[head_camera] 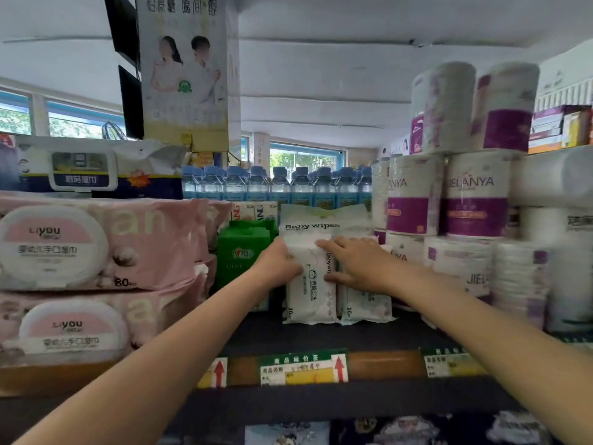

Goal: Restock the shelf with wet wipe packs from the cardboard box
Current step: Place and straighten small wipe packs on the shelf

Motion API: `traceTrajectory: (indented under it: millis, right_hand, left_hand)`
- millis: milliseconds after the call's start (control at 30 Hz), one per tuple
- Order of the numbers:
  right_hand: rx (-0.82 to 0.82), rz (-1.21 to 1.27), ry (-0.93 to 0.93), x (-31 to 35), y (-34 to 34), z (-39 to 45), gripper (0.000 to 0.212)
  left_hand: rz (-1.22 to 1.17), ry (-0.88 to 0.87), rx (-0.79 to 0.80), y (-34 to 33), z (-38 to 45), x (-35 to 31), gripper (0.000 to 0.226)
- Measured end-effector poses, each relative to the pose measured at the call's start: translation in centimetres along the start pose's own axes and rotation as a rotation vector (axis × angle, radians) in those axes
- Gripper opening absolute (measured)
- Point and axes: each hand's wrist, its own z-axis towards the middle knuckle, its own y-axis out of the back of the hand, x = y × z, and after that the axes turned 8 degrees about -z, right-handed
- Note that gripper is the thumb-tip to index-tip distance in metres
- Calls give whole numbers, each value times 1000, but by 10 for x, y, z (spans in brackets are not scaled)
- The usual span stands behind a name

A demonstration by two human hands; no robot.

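Two small white wet wipe packs stand upright side by side on the dark shelf point(321, 335). My left hand point(279, 263) grips the left edge of the left wipe pack point(310, 297). My right hand point(353, 261) lies over the tops of both packs, thumb curled against the left pack's front and fingers reaching over the right wipe pack point(364, 305). Behind them stands a larger white "Baby Wipes" pack point(316, 221). The cardboard box is out of view.
Stacked pink wipe packs point(96, 245) fill the shelf's left. Green packs point(242, 252) stand just left of my hands. Purple-and-white toilet rolls point(475, 200) are piled on the right. Water bottles point(276, 184) line the back. Price labels point(301, 369) run along the shelf's front edge.
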Motion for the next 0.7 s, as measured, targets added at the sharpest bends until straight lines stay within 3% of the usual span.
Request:
traceTrajectory:
  millis: [100, 233, 333, 467, 700]
  right_hand:
    - [-11, -4, -31, 7, -4, 1, 76]
    - [51, 1, 1, 12, -7, 6, 113]
    - [25, -80, 36, 12, -5, 17, 121]
    - [-40, -189, 69, 20, -3, 24, 123]
    - [-25, 54, -18, -26, 25, -1, 109]
  left_hand:
    - [112, -29, 18, 0, 0, 1, 65]
    - [232, -90, 85, 6, 2, 8, 74]
    - [308, -127, 89, 7, 5, 13, 75]
    - [454, -176, 72, 3, 8, 6, 77]
    - [987, -394, 62, 7, -8, -9, 85]
